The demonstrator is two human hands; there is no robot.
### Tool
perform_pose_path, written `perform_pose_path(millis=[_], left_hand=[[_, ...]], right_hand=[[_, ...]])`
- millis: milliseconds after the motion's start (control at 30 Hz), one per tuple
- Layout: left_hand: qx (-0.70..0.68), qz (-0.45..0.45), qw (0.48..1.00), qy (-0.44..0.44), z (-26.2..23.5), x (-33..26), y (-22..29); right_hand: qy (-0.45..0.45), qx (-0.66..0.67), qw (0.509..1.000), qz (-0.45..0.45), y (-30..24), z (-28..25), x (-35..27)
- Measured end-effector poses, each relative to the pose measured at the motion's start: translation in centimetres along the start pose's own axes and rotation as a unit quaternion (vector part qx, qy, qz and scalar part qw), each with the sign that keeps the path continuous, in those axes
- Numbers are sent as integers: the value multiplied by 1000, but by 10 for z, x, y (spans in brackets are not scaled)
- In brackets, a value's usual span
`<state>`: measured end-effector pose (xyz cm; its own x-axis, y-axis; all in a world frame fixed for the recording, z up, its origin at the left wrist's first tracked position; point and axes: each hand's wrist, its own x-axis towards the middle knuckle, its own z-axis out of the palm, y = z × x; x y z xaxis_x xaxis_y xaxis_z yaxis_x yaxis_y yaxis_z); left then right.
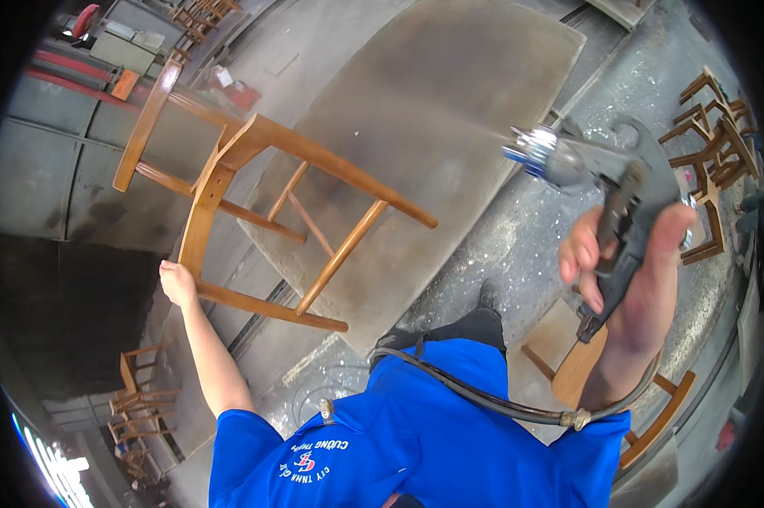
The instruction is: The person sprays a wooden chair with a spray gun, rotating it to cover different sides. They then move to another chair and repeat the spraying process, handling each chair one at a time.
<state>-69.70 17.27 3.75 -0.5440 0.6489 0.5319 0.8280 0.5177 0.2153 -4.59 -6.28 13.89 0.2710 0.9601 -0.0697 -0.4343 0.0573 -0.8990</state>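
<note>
My left hand (pixel 179 284) grips the corner of a brown wooden chair frame (pixel 197 222), which I hold up tilted in the air at the left. The frame has legs, rungs and a back rail but no seat panel. On the right, my right hand (pixel 644 262) is wrapped round the grip of a spray gun (pixel 606 173) with a dark body and a silver and blue nozzle. The nozzle points left toward the chair frame, and a faint mist streams from it. A dark hose (pixel 475 402) with a brass fitting runs across my front toward my right arm.
A large stained board (pixel 416 127) lies on the speckled floor (pixel 483 254). Several wooden chair frames (pixel 716 144) are piled at the far right, and more chairs (pixel 140 402) stand at the lower left. Another chair (pixel 665 423) is close by my right arm. Grey panels (pixel 43 182) line the left side.
</note>
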Motion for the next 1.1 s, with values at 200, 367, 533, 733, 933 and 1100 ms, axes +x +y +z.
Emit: perform_pose_path(millis=[200, 367, 533, 733, 933, 1100], left_hand=[[47, 24, 998, 25, 11, 1, -16], [47, -10, 997, -57, 21, 26, -44], [-52, -43, 988, -140, 18, 37, -45], [-24, -134, 974, -182, -5, 23, 5], [-15, -57, 979, -196, -29, 3, 24], [-64, 5, 982, -177, -30, -12, 32]], right_hand=[[50, -140, 978, 148, 12, -70, 65], [137, -194, 927, 290, 75, -154, 63], [188, -201, 918, 285, 105, -190, 52], [146, -288, 890, 323, 128, -218, 61], [85, -219, 947, 219, 164, -169, 122], [-60, 15, 995, 77, 181, -76, 191]])
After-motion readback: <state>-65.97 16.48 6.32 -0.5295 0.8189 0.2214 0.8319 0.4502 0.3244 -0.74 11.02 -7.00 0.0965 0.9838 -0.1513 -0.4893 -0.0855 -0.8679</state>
